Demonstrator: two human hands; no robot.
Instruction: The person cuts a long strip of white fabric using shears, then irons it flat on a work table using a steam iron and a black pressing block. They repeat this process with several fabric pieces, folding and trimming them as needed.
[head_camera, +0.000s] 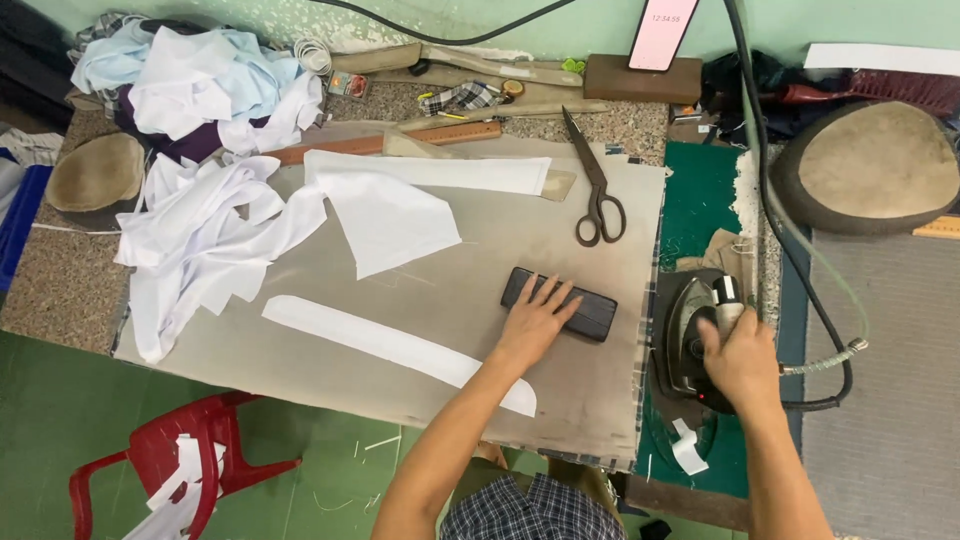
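Nearest the person, at about 6 o'clock, the two forearms reach out over the table (60, 300). The left hand (535, 320) lies flat with fingers spread on a dark block (560, 303), pressing down rather than gripping it; the block sits on the grey pressing cloth (520, 240) just past the near end of a long curved white fabric strip (390, 343), so it seems placed to weigh or flatten work there. The right hand (742, 358), at 4 o'clock, has its grip closed around the handle of a black iron (690, 335), which rests off the cloth on a green mat (700, 200), likely parked there so its hot sole stays clear of the fabric. A hose (815, 365) runs from the iron's back toward 3 o'clock.

Farther out, at the centre, a folded white fabric piece (395, 215) lies on the cloth, with scissors (595, 190) at 1 o'clock, well apart from both hands. At 10 o'clock a heap of white fabric (200, 230) spills over the edge. A wooden ruler (400, 140) lies along the far side, and a phone (662, 30) leans upright at 12 o'clock.
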